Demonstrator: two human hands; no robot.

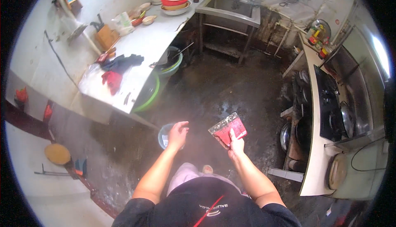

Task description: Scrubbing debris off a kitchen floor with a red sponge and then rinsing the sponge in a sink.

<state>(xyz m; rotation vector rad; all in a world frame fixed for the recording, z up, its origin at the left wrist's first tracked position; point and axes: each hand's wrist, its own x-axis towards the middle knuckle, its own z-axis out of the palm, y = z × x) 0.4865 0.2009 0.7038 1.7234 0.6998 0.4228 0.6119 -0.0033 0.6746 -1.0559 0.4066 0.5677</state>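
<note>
In my right hand (236, 143) is a flat red object (232, 130) with a dark, speckled, worn strip along its far edge; my fingers are closed on its near side. My left hand (178, 135) is raised at the left, fingers spread and slightly curled. It overlaps a pale blue, round container (163, 136) low behind it, with something whitish inside; no grip on that container shows. The dark, wet-looking floor (210, 84) lies beyond both hands.
A white counter (148, 44) at the left bears cloths, a knife block (106, 37) and stacked bowls (174, 2). Tubs (150, 95) stand beneath it. A steel sink (230, 8) is at the back. The stove counter (314, 103) runs along the right, pans below.
</note>
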